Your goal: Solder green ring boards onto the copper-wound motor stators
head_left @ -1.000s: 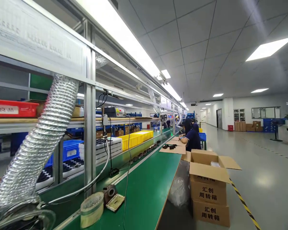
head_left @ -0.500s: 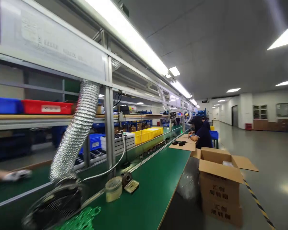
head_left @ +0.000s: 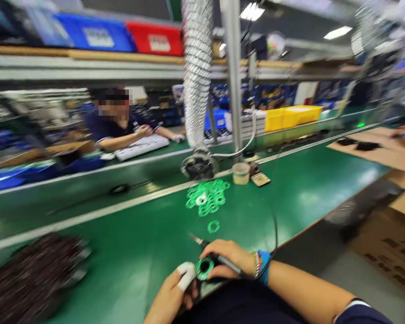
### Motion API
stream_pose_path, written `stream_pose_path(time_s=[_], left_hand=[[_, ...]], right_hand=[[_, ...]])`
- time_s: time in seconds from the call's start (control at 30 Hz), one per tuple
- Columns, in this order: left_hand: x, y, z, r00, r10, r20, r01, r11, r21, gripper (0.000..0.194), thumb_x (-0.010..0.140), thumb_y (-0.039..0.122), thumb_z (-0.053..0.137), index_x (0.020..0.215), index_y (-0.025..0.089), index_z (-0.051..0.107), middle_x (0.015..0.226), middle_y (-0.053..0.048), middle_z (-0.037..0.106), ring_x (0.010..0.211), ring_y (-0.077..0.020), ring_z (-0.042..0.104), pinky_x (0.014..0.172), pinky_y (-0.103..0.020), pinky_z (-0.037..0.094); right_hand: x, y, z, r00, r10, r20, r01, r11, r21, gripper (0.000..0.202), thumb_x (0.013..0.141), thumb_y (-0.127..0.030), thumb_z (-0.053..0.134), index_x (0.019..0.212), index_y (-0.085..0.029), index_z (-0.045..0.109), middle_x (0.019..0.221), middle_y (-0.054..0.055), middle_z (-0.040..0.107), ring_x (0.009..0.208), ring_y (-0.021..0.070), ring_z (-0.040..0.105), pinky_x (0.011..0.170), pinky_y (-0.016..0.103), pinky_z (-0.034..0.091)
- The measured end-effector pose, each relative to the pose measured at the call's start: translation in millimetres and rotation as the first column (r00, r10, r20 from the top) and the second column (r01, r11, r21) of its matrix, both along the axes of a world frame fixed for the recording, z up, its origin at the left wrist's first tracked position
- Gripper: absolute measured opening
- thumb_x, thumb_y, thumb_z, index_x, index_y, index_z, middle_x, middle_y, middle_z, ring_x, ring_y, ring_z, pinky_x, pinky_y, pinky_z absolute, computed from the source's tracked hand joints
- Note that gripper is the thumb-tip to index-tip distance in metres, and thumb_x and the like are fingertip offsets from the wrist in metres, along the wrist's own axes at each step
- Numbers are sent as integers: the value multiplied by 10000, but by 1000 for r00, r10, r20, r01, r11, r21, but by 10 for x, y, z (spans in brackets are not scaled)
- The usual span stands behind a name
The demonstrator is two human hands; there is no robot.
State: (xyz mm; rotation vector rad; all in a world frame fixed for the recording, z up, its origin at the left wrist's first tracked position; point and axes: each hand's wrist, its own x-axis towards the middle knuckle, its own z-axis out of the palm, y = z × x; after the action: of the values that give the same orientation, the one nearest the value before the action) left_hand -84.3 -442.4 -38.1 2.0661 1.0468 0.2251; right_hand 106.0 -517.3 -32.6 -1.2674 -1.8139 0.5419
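Observation:
Low in the front, my left hand, its finger wrapped in white, pinches the left edge of a green ring-shaped circuit board with a dark centre. My right hand grips a soldering iron, whose tip points up and left, away from the ring. The right fingers also lie close against the ring; whether they hold it I cannot tell. Beyond my hands a single green ring lies on the green bench. Farther back is a pile of similar rings with one white piece on it.
A bundle of dark wires lies at left. Behind the pile stand a fan under a silver duct, a round tub and a small metal stand. A co-worker sits opposite. Cardboard boxes stand at right.
The view has swung left and down from along the line to the bench in front. My hands, the soldering iron and the held ring have come into view.

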Motion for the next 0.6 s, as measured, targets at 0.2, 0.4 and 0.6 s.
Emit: stream_pose_path(time_s=[0.2,0.4,0.6], left_hand=[[-122,176,31,965,-226,135,129,853,505,189,842,251,513,998,192,603,922,-59,674,809,-163,633,718,-272,512],[-135,192,42,943,-333,-20,249,662,707,164,861,184,472,940,179,616,889,-58,676,748,-161,620,663,-257,489],[27,202,183,980,-159,116,148,984,96,118,758,167,503,664,154,572,663,-23,576,601,-120,525,571,-226,438]], right_hand=[[75,95,-2,996,49,-68,-49,999,-3,334,794,-288,624,1101,-193,532,989,74,605,900,175,565,805,305,469],[60,101,-22,997,64,-40,-64,998,13,325,814,-284,603,1117,-203,516,962,66,596,884,174,555,783,301,479],[76,107,-42,997,71,-33,-70,997,7,329,815,-281,603,1119,-194,512,953,68,592,856,168,545,763,294,483]])
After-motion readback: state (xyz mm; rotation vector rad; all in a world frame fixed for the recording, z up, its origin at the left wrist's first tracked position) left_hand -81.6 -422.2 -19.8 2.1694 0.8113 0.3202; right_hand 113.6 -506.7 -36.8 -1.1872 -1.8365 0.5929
